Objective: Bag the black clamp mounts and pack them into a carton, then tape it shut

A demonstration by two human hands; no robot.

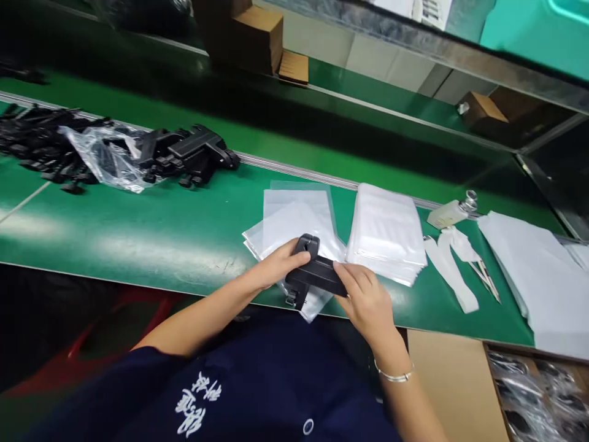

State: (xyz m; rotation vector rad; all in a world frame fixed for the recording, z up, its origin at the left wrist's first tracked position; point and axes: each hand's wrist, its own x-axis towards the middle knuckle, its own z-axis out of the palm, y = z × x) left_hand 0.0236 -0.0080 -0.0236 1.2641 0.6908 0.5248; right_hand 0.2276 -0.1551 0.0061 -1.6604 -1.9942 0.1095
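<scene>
A black plastic bracket (317, 274) with a clamp-like end is held between both hands, above the front edge of the green workbench (197, 227). My left hand (281, 265) is closed around its upper left end, thumb on top. On the other side, my right hand (365, 298) grips the flat bar's right end. Beneath the bracket lie several clear plastic bags (299, 212), fanned out and partly covered by the hands. A thick stack of white, foam-like sleeves (389, 230) sits just to the right of them.
Black brackets (197, 150) and a crumpled plastic bag (113, 159) are piled at the left. On the right lie a small bottle (448, 213), white strips (453, 270), tweezers (486, 279) and white sheets (543, 270). An open carton (460, 380) holds bagged items below. A shelf (414, 40) overhangs the back.
</scene>
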